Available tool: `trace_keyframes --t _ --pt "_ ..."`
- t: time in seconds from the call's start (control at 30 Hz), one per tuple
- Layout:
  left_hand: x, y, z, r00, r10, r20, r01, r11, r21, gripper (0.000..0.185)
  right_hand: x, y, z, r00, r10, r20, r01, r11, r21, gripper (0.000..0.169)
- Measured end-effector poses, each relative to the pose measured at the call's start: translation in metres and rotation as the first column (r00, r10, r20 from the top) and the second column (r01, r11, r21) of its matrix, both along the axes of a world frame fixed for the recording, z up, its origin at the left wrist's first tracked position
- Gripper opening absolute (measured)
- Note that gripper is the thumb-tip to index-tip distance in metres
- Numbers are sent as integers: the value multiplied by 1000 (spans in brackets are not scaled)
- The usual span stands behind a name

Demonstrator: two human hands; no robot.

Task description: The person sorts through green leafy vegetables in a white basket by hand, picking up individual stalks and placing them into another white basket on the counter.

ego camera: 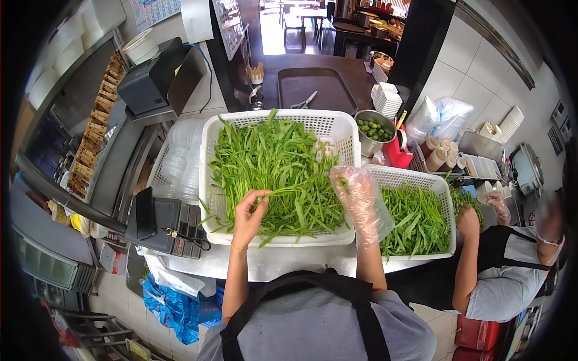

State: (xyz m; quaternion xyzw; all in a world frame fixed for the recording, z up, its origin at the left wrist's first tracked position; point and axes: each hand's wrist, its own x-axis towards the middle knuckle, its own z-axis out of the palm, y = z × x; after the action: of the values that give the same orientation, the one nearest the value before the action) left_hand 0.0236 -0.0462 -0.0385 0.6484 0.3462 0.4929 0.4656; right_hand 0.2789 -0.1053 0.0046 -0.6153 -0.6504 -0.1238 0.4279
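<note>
My left hand, bare with a yellow band at the wrist, pinches the stem end of a leafy green stalk between thumb and fingers. The stalk stretches to the right over a heap of leafy green vegetable, which looks like water spinach. That heap fills most of a white perforated plastic basket. My right hand wears a clear plastic glove and hovers at the basket's right edge. Its fingers are curled around a bit of green leaf, partly hidden by the glove.
To the right, a second white basket holds cut greens, with a co-worker beside it. Behind stand a metal pot of green citrus fruits and a dark tray bearing scissors. A black cash drawer is on the left.
</note>
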Motion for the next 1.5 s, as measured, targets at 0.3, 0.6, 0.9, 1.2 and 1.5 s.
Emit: trace_keyframes --t 0.3,0.6,0.9,1.2,1.5 --pt "5 3 -6 999 -31 -16 31 1000 4 16 -21 -5 23 962 247 -113 -247 969 12 20" --pt "7 -4 1 995 -49 -90 51 998 19 17 -26 -2 12 773 214 -598 -323 943 -80 8" --pt "0 0 -1 990 -20 142 50 976 -212 19 1 -10 12 867 30 -498 -74 995 -70 19" --pt "-5 3 -4 951 -118 287 196 946 -260 31 -5 -20 1 968 -43 -249 -75 893 -445 28" --pt "1 1 7 988 -133 77 138 988 -64 33 -8 -20 41 945 141 -295 -130 990 55 25"
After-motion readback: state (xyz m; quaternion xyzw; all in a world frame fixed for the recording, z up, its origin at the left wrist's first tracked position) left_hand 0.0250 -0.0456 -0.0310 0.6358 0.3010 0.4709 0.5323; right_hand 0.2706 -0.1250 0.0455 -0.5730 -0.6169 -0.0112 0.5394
